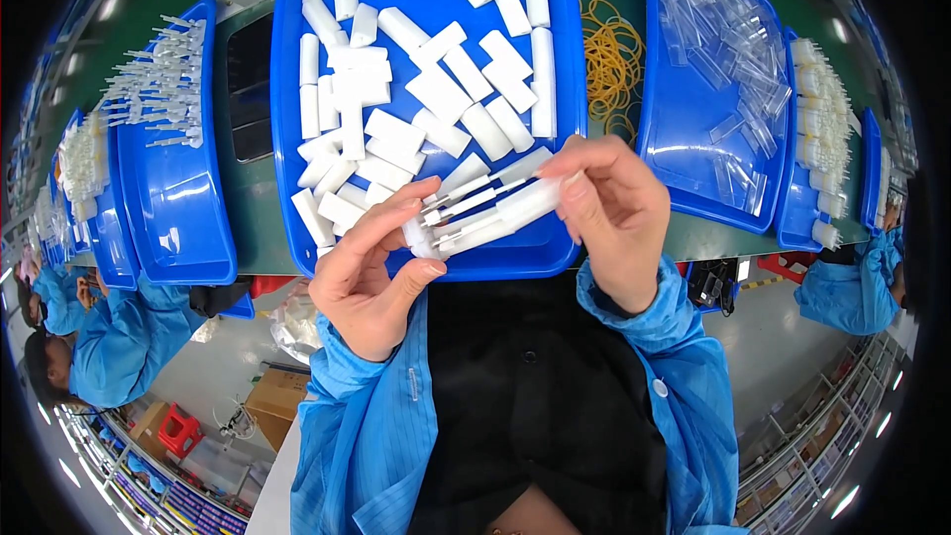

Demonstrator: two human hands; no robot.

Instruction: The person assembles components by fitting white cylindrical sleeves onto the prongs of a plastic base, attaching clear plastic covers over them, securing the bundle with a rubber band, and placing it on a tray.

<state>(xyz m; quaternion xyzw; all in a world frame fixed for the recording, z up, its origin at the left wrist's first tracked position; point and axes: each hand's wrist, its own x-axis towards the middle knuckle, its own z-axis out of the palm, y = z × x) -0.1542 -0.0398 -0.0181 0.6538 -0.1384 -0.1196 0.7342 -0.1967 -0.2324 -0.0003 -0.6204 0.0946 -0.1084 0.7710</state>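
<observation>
Over the near edge of the middle blue tray [286, 139], I hold a small bundle of slim white plastic sticks [485, 210] between both hands. My left hand [367, 277] grips its left end, thumb below and fingers above. At the right end, the thumb and fingers of my right hand [624, 223] pinch the bundle. Thin grey sections show partway along the sticks, with gaps between some of them. Motion blurs the right end, so I cannot tell whether a separate piece is there. Many short white blocks [436, 94] lie loosely in the tray underneath.
Yellow rubber bands [609, 59] lie right of the middle tray. Beyond is a blue tray [684, 173] of clear plastic sleeves [728, 30]. Bundled white pieces [820, 119] fill another tray. Leftward are a black phone-like slab [250, 89] and thin white sticks [158, 84]. Co-workers sit on both sides.
</observation>
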